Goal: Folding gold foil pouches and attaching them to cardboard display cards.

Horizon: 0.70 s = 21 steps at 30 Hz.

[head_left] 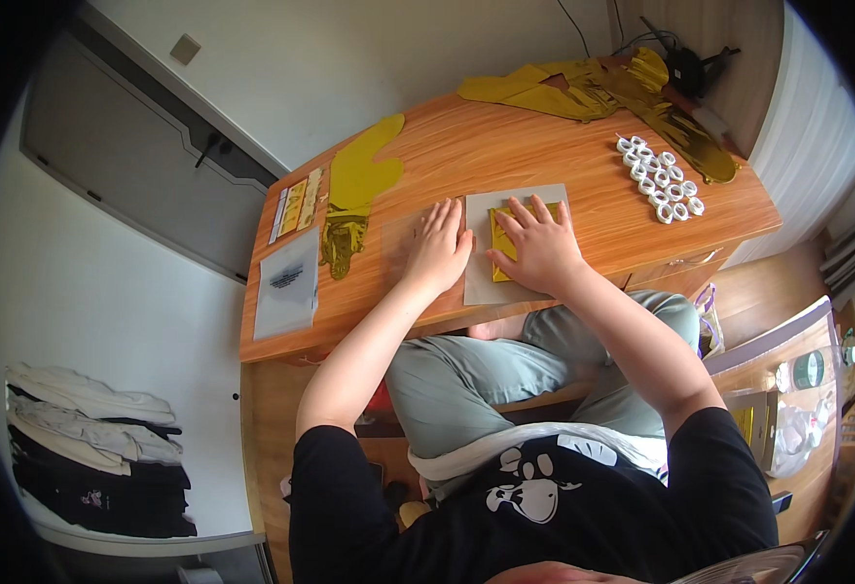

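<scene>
On the wooden table (505, 146), both my hands lie palm down in front of me. My right hand (542, 251) has its fingers spread over a flat, shiny gold piece (498, 229), covering much of it. Under that gold piece is a pale grey sheet (488, 289). My left hand (437, 249) rests flat, fingers stretched out and close together, on a clear plastic sheet or bag (400, 234) at the grey sheet's left edge. Neither hand grips anything.
Gold foil pieces lie at the left (364, 170) and far right (583, 92). White rings (661, 180) sit in rows at the right. A clear printed bag (287, 282) and a yellowish card strip (297, 206) lie at the left edge. Black cables (685, 66) fill the far corner.
</scene>
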Tool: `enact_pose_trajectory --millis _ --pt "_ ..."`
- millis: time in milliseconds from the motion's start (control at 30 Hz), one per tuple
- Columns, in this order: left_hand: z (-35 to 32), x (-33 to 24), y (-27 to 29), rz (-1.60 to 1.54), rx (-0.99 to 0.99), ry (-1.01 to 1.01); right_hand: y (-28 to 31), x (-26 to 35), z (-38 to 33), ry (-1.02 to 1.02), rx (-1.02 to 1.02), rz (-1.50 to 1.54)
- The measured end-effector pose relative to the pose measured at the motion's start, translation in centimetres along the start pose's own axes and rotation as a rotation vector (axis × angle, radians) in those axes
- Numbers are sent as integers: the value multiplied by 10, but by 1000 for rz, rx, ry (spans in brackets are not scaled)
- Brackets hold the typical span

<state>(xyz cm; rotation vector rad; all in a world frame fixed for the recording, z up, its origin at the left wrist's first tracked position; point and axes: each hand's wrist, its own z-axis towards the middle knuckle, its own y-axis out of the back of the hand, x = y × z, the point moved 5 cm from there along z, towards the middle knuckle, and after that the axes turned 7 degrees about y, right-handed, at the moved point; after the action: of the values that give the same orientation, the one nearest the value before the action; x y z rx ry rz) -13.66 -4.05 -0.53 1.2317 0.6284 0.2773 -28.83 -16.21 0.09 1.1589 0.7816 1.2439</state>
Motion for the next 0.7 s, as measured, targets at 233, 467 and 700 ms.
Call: enact_pose_trajectory --millis 233,467,700 --pt "7 -10 -2 -122 38 -119 -1 7 8 28 21 23" --pt "14 4 -6 -289 64 -98 -7 22 20 35 -1 93" --pt "-1 0 18 79 54 -136 -13 20 21 15 -74 142"
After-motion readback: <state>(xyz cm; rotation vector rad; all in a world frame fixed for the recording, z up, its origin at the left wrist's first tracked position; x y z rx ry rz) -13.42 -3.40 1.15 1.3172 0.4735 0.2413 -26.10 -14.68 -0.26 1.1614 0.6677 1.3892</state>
